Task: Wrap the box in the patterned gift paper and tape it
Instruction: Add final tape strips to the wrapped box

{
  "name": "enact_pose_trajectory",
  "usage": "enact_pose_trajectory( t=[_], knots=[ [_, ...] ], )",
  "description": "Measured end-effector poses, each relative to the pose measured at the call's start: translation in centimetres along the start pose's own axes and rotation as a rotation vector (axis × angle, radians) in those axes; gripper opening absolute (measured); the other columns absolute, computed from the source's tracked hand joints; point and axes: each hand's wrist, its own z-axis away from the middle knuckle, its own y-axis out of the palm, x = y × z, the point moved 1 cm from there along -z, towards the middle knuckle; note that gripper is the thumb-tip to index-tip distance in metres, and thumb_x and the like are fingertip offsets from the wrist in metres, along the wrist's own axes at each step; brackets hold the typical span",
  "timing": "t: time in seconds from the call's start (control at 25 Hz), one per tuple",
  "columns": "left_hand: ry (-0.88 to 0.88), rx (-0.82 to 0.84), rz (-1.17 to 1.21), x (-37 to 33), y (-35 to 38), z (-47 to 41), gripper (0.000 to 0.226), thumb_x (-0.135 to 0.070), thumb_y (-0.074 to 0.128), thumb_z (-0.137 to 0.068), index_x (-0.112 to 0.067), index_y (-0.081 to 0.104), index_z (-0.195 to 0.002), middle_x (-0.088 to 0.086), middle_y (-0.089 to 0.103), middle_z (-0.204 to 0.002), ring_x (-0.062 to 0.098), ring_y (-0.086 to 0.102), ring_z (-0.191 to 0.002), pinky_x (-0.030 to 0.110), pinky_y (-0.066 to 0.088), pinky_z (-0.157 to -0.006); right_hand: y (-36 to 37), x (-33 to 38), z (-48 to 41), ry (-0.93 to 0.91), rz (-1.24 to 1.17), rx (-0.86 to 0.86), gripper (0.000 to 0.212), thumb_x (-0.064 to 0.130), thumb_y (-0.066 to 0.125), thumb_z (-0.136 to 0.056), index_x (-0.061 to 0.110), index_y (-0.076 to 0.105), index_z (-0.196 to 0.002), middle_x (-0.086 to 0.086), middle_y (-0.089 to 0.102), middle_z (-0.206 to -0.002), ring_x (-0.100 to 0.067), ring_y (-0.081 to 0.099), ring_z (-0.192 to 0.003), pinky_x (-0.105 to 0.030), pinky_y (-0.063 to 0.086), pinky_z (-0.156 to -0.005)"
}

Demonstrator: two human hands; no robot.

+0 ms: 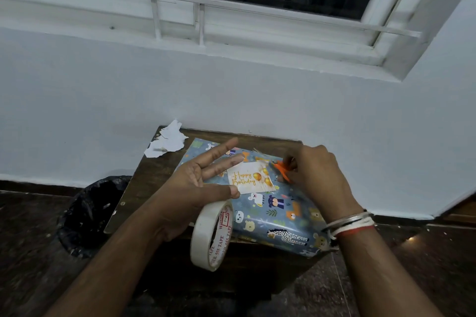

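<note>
The wrapped box (270, 203) sits on my little wooden table (144, 183), animal-print paper all round it. My left hand (198, 183), fingers spread, thumb pinning the Happy Birthday card (248, 179) on top. Tape roll (212, 235) hangs off that wrist-side edge. My right hand (314, 172) is gripping orange scissors (280, 171).

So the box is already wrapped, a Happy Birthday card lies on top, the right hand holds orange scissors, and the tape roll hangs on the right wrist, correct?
Nearly. In the head view the tape roll hangs on the left hand, around its thumb, not on the right wrist. The rest holds.
</note>
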Motion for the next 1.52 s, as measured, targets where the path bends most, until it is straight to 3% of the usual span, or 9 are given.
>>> enact_pose_trajectory(
  t=[0.16, 0.32, 0.68, 0.8, 0.96, 1.08, 1.24, 1.44, 1.52],
  knots=[
    [0.008, 0.008, -0.032, -0.1, 0.2, -0.1, 0.088, 0.004, 0.075, -0.081, -0.05, 0.047, -0.144, -0.015, 0.065, -0.137, 0.016, 0.061, -0.127, 0.032, 0.057, -0.084, 0.1, 1.6, -0.9, -0.109, 0.268, 0.155, 0.015, 0.005, 0.065, -0.091, 0.018, 0.072, -0.092, 0.002, 0.047, -0.073, -0.021, 0.05, -0.075, -0.03, 0.044, -0.063],
    [0.02, -0.012, -0.061, 0.0, 0.1, -0.2, 0.091, 0.001, 0.077, -0.078, -0.052, 0.044, -0.145, -0.016, 0.065, -0.137, 0.012, 0.056, -0.133, 0.044, 0.053, -0.1, -0.1, 1.8, -1.0, -0.11, 0.249, 0.191, 0.023, 0.003, 0.064, -0.092, 0.018, 0.074, -0.107, -0.004, 0.069, -0.099, -0.022, 0.065, -0.09, -0.033, 0.058, -0.077],
    [0.043, -0.018, -0.155, 0.1, 0.6, -0.8, 0.093, -0.007, 0.084, -0.077, -0.058, 0.043, -0.144, -0.02, 0.063, -0.138, -0.001, 0.045, -0.139, 0.055, 0.034, -0.119, -0.4, 1.8, -0.8, -0.126, 0.246, 0.247, 0.01, 0.011, 0.067, -0.094, 0.019, 0.075, -0.095, 0.0, 0.067, -0.086, -0.022, 0.066, -0.08, -0.032, 0.058, -0.07],
    [0.069, -0.006, -0.114, 0.4, 1.0, -1.2, 0.092, 0.004, 0.077, -0.083, -0.052, 0.042, -0.146, -0.018, 0.064, -0.138, 0.005, 0.049, -0.138, 0.044, 0.048, -0.106, -0.8, 2.3, 0.5, 0.021, -0.338, 0.062, 0.009, 0.02, 0.069, -0.095, 0.022, 0.074, -0.088, 0.008, 0.071, -0.079, -0.014, 0.069, -0.079, -0.022, 0.053, -0.066],
    [0.084, 0.013, -0.063, 0.7, 1.8, -1.6, 0.092, 0.01, 0.073, -0.084, -0.05, 0.042, -0.148, -0.016, 0.062, -0.141, 0.009, 0.052, -0.135, 0.028, 0.056, -0.077, -0.8, 3.8, 2.4, 0.341, -1.39, 0.108, 0.015, 0.017, 0.073, -0.093, 0.005, 0.075, -0.102, -0.013, 0.079, -0.091, -0.016, 0.074, -0.085, -0.022, 0.061, -0.076],
    [0.085, 0.032, -0.055, 0.9, 2.6, -1.8, 0.094, 0.014, 0.071, -0.085, -0.05, 0.043, -0.147, -0.016, 0.062, -0.141, 0.02, 0.053, -0.11, 0.035, 0.049, -0.075, -1.2, 4.3, 2.5, 0.39, -1.496, 0.12, 0.022, 0.014, 0.081, -0.083, 0.003, 0.074, -0.102, -0.018, 0.078, -0.089, -0.017, 0.074, -0.077, -0.019, 0.058, -0.064],
    [0.088, 0.036, -0.106, 0.8, 3.4, -1.8, 0.096, 0.014, 0.071, -0.084, -0.054, 0.042, -0.146, -0.016, 0.059, -0.144, 0.0, 0.063, -0.077, 0.027, 0.05, -0.063, -1.5, 4.5, 2.8, 0.428, -1.467, 0.049, 0.031, 0.007, 0.085, -0.078, 0.003, 0.069, -0.104, -0.015, 0.076, -0.079, -0.015, 0.068, -0.059, -0.019, 0.05, -0.05],
    [0.073, 0.047, -0.188, 0.8, 3.4, -1.8, 0.102, 0.009, 0.076, -0.082, -0.062, 0.038, -0.145, -0.024, 0.061, -0.138, 0.026, 0.047, -0.072, 0.039, 0.046, -0.07, -2.0, 4.1, 3.2, 0.38, -1.385, 0.033, 0.041, 0.005, 0.085, -0.08, 0.013, 0.054, -0.105, -0.014, 0.076, -0.077, -0.017, 0.065, -0.053, -0.024, 0.046, -0.047],
    [0.061, 0.051, -0.194, 0.9, 3.3, -1.8, 0.103, 0.009, 0.077, -0.082, -0.064, 0.039, -0.143, -0.022, 0.06, -0.141, 0.03, 0.061, -0.085, 0.044, 0.048, -0.076, -2.7, 3.9, 3.6, 0.326, -1.325, 0.026, 0.044, 0.002, 0.083, -0.082, 0.014, 0.047, -0.104, -0.017, 0.076, -0.08, -0.018, 0.065, -0.054, -0.027, 0.049, -0.047]
  ],
)
